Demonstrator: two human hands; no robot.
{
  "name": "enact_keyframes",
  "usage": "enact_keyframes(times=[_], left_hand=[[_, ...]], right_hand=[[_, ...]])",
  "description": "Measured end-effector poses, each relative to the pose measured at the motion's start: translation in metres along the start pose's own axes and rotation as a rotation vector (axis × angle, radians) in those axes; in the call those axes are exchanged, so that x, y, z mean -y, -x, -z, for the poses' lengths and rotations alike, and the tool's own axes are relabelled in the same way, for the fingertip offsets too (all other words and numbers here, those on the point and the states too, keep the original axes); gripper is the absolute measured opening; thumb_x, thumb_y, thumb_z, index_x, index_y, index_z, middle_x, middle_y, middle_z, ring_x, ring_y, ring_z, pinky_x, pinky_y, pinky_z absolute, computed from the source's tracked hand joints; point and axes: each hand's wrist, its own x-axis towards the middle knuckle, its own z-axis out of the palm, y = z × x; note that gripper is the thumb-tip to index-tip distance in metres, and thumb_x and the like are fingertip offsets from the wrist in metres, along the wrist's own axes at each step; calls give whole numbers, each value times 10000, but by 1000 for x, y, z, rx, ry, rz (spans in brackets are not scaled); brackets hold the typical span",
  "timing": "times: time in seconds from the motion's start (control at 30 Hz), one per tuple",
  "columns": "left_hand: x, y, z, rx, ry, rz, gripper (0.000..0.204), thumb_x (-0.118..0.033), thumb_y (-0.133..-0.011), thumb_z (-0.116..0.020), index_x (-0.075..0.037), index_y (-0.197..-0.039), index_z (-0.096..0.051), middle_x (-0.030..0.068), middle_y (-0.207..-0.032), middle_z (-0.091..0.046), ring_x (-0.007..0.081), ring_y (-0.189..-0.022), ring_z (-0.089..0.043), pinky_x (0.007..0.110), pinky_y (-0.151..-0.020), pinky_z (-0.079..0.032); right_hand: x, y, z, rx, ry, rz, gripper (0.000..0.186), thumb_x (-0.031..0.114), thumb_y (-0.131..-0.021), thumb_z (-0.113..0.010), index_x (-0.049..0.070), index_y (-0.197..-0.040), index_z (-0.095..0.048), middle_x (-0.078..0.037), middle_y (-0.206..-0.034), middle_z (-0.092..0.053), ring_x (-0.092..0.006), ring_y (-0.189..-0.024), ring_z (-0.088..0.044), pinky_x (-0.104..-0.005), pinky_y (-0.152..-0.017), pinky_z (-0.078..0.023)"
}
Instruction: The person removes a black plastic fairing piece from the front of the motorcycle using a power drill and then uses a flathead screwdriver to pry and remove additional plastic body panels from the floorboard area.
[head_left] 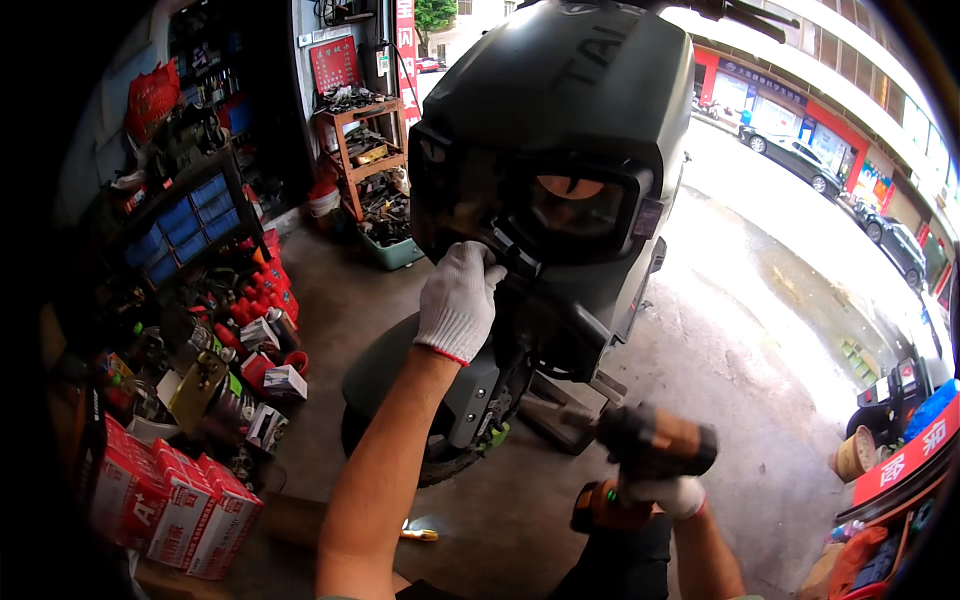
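A dark grey-green scooter front (545,90) fills the upper middle, with a dark headlight housing (570,205) in it. My left hand (458,298), in a white knitted glove with a red cuff, reaches to the panel just below and left of the headlight; its fingers are curled there, and what they hold is hidden. At lower right my right hand (675,495), also gloved, grips a black and orange cordless impact driver (665,440) by the handle, its nose pointing left toward the scooter's lower part, apart from my left hand.
Red cartons (170,500), bottles and parts crowd the left beside blue bins (195,220). A wooden shelf (365,145) stands behind. A small lit yellow object (420,532) lies on the floor. A street with parked cars (790,160) is at upper right; clutter and a red sign (900,460) line the right edge.
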Motion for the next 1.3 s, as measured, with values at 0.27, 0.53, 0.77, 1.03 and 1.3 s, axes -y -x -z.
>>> enact_keyframes(times=[0.27, 0.53, 0.77, 1.03, 1.3], left_hand=[[-10, 0, 1, 20, -77, 66, 198, -204, -935, -638, -36, -967, -539, 146, -941, -621, 370, -849, -638, 451, -709, -514], [-19, 0, 3, -7, -90, -25, 128, -168, -958, -586, -54, -1016, -574, 158, -980, -631, 379, -861, -649, 455, -724, -530], [-22, -5, 11, 112, -82, 55, 137, -166, -945, -616, -45, -986, -567, 164, -956, -647, 391, -868, -652, 448, -737, -534], [-21, -11, 4, 140, -177, 172, 268, -276, -954, -624, -24, -994, -544, 202, -953, -667, 424, -888, -648, 497, -753, -518], [-19, -16, 27, 352, -73, 164, 272, -265, -955, -607, -10, -996, -523, 241, -987, -659, 445, -941, -635, 514, -794, -505]], right_hand=[[-119, 5, -42, -20, 155, 12, 452, 119, -788, -761, 31, -1206, -614, -89, -1075, -666, -232, -1010, -650, -370, -889, -521], [-141, 20, -51, -146, 195, -45, 447, 115, -782, -752, 29, -1197, -611, -90, -1068, -659, -244, -989, -647, -363, -869, -517], [-165, 15, -51, -263, 151, -69, 477, 73, -734, -767, 11, -1185, -623, -107, -1082, -661, -251, -1002, -642, -369, -871, -510], [-180, 15, -50, -320, 100, -52, 442, 34, -721, -749, 12, -1146, -628, -78, -1024, -655, -223, -947, -636, -346, -819, -511], [-199, 13, -48, -357, 46, -107, 497, 38, -693, -757, 3, -1170, -621, -109, -1027, -664, -250, -932, -646, -362, -804, -517]])
